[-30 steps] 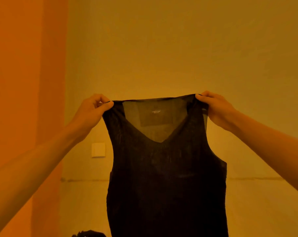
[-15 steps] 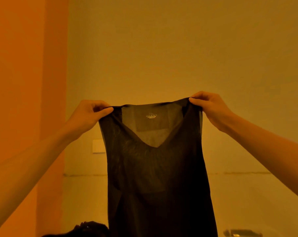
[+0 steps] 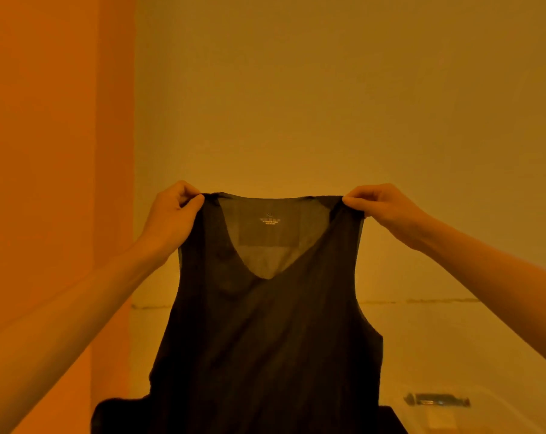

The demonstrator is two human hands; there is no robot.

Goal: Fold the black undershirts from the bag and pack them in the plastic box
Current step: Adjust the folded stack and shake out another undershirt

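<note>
A thin black V-neck undershirt (image 3: 265, 333) hangs upright in front of me, its printed neck label facing me. My left hand (image 3: 171, 217) pinches the left shoulder strap and my right hand (image 3: 384, 211) pinches the right one, holding the neckline stretched flat at chest height. The hem runs out of the bottom of the frame. More black fabric (image 3: 118, 415) lies in a dark heap below the shirt at the lower left. A clear plastic box (image 3: 437, 402) shows faintly at the lower right, with a dark part on its rim.
A plain wall fills the background under dim orange-yellow light, with a brighter orange panel (image 3: 46, 183) on the left. A pale surface (image 3: 453, 339) stretches behind the shirt.
The shirt now hangs wider and flatter, with the straps pulled further apart. The view has tilted down, so the dark heap and the box have come into sight.
</note>
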